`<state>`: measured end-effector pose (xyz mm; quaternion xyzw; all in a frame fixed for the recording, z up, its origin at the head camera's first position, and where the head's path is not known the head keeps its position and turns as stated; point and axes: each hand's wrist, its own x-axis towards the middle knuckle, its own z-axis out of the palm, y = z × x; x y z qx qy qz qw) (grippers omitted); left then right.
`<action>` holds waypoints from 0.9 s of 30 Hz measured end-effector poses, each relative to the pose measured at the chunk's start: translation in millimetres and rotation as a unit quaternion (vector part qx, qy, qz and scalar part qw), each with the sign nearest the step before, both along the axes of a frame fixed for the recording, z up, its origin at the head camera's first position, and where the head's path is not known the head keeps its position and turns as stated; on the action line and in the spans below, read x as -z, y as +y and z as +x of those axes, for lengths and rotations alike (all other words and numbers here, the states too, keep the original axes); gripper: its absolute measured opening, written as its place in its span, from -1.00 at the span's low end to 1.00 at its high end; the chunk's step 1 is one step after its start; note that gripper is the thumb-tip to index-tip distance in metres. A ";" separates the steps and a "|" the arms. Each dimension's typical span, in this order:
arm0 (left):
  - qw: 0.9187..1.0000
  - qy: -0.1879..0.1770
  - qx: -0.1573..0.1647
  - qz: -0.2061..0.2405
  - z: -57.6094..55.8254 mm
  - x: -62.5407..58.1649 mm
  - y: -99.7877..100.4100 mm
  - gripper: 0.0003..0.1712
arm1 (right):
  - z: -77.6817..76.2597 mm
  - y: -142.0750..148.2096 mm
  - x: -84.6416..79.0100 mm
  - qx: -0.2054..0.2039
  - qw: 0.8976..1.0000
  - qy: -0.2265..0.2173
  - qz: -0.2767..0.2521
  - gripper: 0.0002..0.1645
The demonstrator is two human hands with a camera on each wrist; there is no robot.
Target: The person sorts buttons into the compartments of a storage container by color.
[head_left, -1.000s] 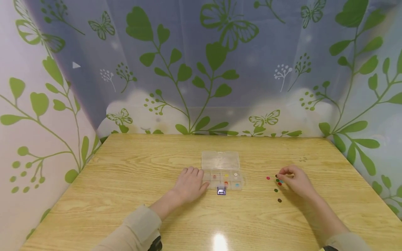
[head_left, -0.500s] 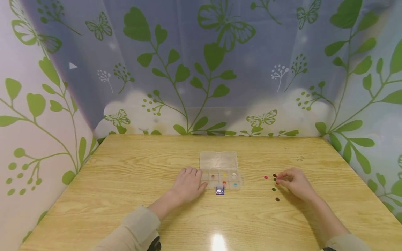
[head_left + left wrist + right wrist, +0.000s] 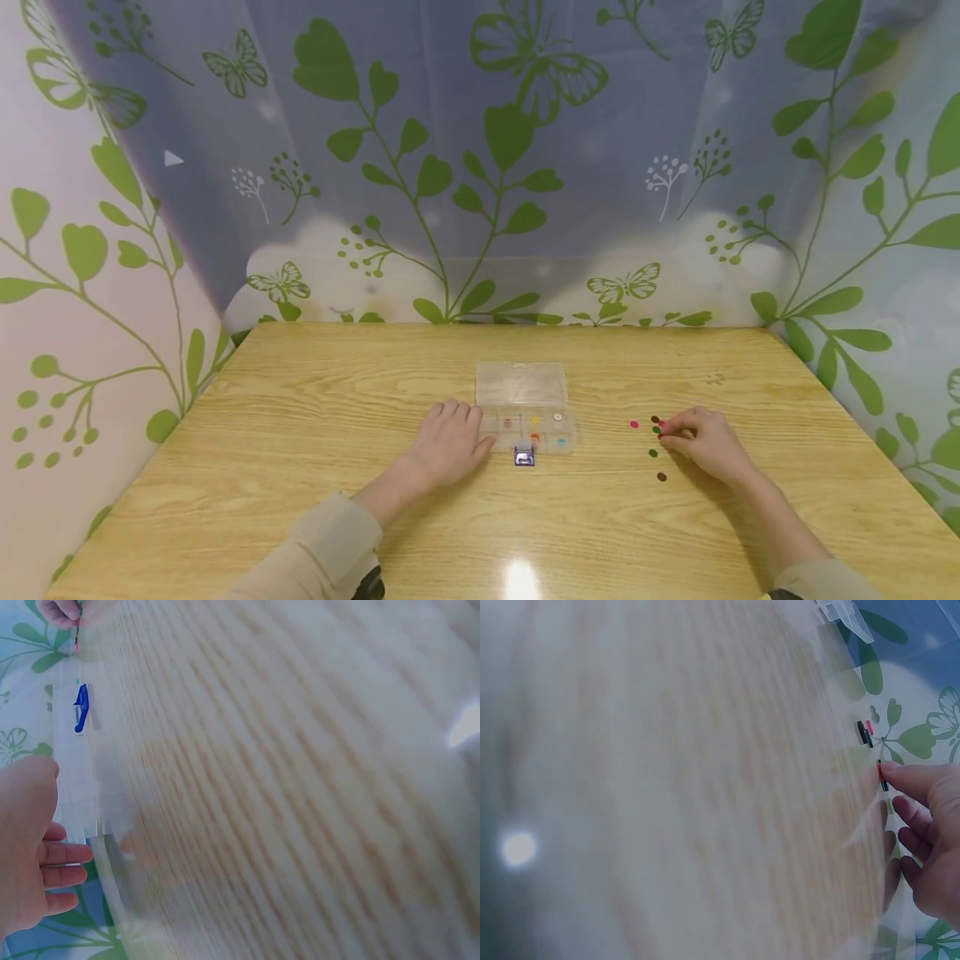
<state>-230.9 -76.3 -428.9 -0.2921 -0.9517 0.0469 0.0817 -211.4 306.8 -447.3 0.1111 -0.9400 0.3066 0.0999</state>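
In the head view my left hand [image 3: 450, 444] rests at the left end of a clear plastic compartment box [image 3: 564, 427], its fingers fairly straight in the left wrist view. The lid [image 3: 521, 383] lies back, and several small coloured buttons sit in the compartments, including a yellow button [image 3: 535, 419] and a blue button [image 3: 561, 442]. A blue latch [image 3: 524, 457] hangs at the front. To the right, my right hand [image 3: 705, 442] pinches a red button [image 3: 879, 772] low at the table, thumb and index finger together. The fingertips partly hide it.
Loose buttons lie left of the right hand: a pink button [image 3: 634, 425], a dark brown button [image 3: 656, 419], green buttons [image 3: 653, 453] and another brown button [image 3: 662, 477]. Small clear bits [image 3: 716, 379] lie farther back. A leaf-patterned curtain [image 3: 420, 208] borders the wooden table [image 3: 337, 367].
My right fingers have moved slightly nearer and lower onto the button cluster, and the light blue button visible there earlier is hidden. My left hand stays at the box; the view shifts slightly.
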 end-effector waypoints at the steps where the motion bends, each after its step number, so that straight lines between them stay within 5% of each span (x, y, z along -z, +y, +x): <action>1: 1.000 0.000 0.000 0.000 -0.1 -0.1 0.0 -0.47 | -0.2 0.0 0.4 0.002 1.000 0.002 0.004 -0.95; 27: 1.000 0.005 0.005 0.007 -0.8 2.2 0.3 -0.51 | 1.9 -2.7 -1.0 0.023 0.999 -0.023 0.015 -0.95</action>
